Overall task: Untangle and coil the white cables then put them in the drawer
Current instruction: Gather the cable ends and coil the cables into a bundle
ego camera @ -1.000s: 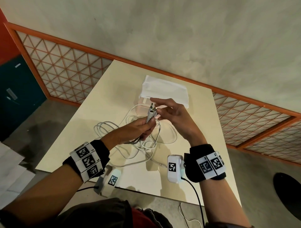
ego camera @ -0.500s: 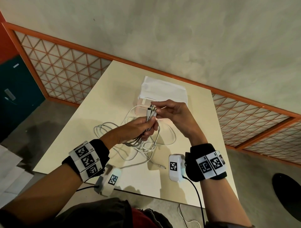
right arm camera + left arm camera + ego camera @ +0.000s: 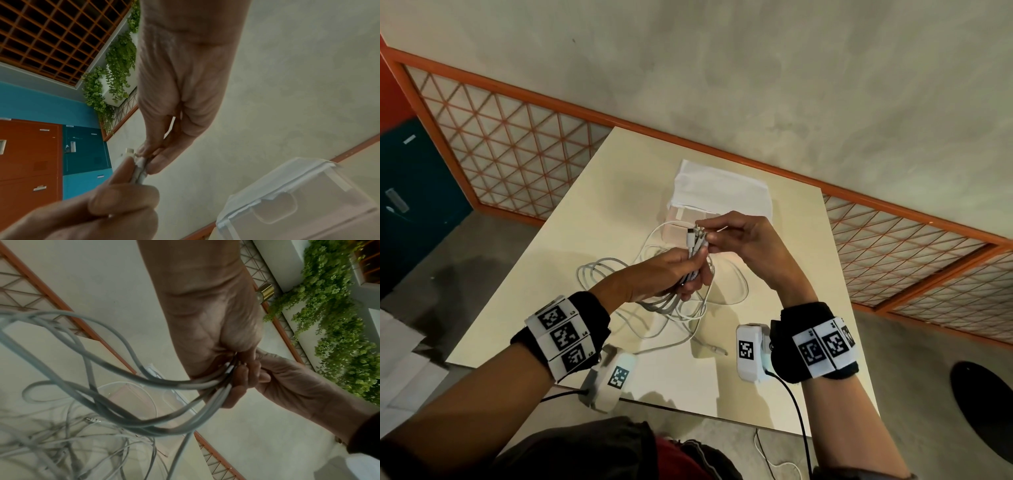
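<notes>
The left hand [image 3: 671,274], in the middle of the head view, is closed as a fist around a bunch of white cables [image 3: 690,294], just below their plugs. I think it holds them so near the ends in order that all plugs stand together at one height and cannot slip back into the tangle. The right hand [image 3: 743,240], a little higher and to the right, pinches the plug ends [image 3: 697,236] with thumb and fingertips, and the other fingers are curled. In the right wrist view the pinch sits exactly on the white tips above the left fingers [image 3: 123,199], so this hand seems to be arranging or adding one end to the bunch.

Below the left fist the cables hang down in loose crossing loops, well seen in the left wrist view, and they spread on the table [image 3: 592,212] at the centre of the frame. One free plug [image 3: 717,350] lies alone at the lower centre. The cables are then still tangled and not coiled.

Just behind the hands, toward the upper centre, stands a small translucent drawer box [image 3: 678,226] with a white cloth [image 3: 719,192] on top. Its drawer appears closed, so it must be opened later.
</notes>
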The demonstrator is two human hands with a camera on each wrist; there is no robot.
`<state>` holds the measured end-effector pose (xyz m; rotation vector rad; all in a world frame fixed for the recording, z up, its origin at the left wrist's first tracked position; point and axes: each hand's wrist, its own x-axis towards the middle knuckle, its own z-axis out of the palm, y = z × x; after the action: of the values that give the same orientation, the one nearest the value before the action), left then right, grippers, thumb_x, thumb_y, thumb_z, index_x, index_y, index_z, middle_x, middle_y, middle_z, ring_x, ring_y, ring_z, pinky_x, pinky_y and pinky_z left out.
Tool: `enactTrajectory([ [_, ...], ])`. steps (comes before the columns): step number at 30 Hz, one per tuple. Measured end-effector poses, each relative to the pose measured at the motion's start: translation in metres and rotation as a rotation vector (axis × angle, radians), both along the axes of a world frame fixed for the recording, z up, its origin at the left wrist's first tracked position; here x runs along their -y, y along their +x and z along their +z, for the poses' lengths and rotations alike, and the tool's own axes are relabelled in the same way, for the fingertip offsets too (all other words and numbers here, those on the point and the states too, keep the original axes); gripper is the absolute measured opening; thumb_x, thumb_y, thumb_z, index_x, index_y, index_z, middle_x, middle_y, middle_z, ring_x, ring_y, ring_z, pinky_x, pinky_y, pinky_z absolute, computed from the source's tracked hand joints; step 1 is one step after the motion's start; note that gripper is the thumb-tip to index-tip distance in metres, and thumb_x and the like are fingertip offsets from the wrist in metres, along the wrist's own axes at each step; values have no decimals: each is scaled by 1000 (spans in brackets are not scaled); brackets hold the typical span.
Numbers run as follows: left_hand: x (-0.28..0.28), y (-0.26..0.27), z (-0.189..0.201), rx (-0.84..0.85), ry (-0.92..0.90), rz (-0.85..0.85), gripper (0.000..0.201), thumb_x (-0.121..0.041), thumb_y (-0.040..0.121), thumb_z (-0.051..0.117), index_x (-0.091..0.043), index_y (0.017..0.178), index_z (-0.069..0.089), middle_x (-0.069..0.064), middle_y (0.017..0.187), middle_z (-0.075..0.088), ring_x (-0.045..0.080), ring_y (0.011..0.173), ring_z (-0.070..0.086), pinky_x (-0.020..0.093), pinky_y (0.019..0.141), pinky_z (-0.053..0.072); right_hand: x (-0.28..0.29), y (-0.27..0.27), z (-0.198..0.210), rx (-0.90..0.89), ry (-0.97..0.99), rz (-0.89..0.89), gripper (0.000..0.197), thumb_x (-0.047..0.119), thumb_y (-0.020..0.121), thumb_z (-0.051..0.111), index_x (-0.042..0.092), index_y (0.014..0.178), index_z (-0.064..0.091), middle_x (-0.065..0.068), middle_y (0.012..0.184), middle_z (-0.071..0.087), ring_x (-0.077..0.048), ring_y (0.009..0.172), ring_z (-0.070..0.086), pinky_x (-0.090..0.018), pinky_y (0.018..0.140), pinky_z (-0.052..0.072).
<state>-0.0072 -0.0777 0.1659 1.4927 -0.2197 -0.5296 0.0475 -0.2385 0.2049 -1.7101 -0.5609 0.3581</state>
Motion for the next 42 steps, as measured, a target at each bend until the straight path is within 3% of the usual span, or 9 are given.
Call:
enactTrajectory([
  [16,-7,2,1,-75,-7,-99,37,-30,102,28,-8,83,51,-6,56,40,7,51,37,21,62,43,3,1,-6,211,-150,83,35,2,88,59,14,121,60,-10,92,58,-22,89,61,-34,84,57],
  [20,-1,6,7,-79,-118,77,44,-38,100,25,-13,67,39,-3,56,26,7,48,29,20,58,38,1,-7,-17,87,-116,6,53,33,94,51,26,143,34,-2,101,64,-14,99,65,-32,92,53],
  [22,1,9,11,-78,-251,169,46,-38,100,21,-14,63,34,-7,52,26,6,45,27,19,54,35,1,-13,-27,-83,-111,14,84,51,79,66,19,144,25,-2,112,65,-18,109,64,-31,95,52],
  [24,2,12,15,-53,-384,187,45,-39,99,19,-14,64,34,-8,50,28,6,45,26,18,52,35,-6,-19,-35,-190,-192,129,86,36,68,81,16,137,34,-3,119,64,-18,115,61,-33,101,49],
  [26,4,14,21,-47,-479,174,42,-45,92,27,-15,64,35,-8,50,27,5,44,27,18,52,40,-17,-26,-40,-195,-278,243,55,19,74,79,15,123,55,-4,116,68,-14,111,63,-31,103,47],
  [29,3,15,33,-35,-548,173,39,-48,85,35,-16,61,36,-9,48,27,4,42,25,17,47,40,-27,-34,-44,-184,-257,245,8,13,88,63,13,85,70,2,82,71,-7,81,67,-19,87,50],
  [32,-7,17,39,-19,-604,208,40,-50,83,36,-20,57,40,-11,47,27,2,40,24,15,42,31,-23,-29,-44,-87,-259,144,34,19,89,62,18,56,58,-1,76,56,-4,70,54,-17,75,40],
  [35,-11,16,41,-11,-635,242,40,-51,81,36,-20,56,39,-12,46,27,1,38,24,14,38,27,-17,-23,-41,-63,-236,116,23,22,83,71,14,61,69,-17,95,66,-20,79,61,-22,72,44],
  [42,-24,22,52,37,-679,300,40,-50,81,36,-21,54,39,-13,42,28,-2,34,23,13,33,20,-2,-20,-36,-197,-268,201,42,31,82,69,11,50,52,0,34,45,-13,32,40,-24,47,40],
])
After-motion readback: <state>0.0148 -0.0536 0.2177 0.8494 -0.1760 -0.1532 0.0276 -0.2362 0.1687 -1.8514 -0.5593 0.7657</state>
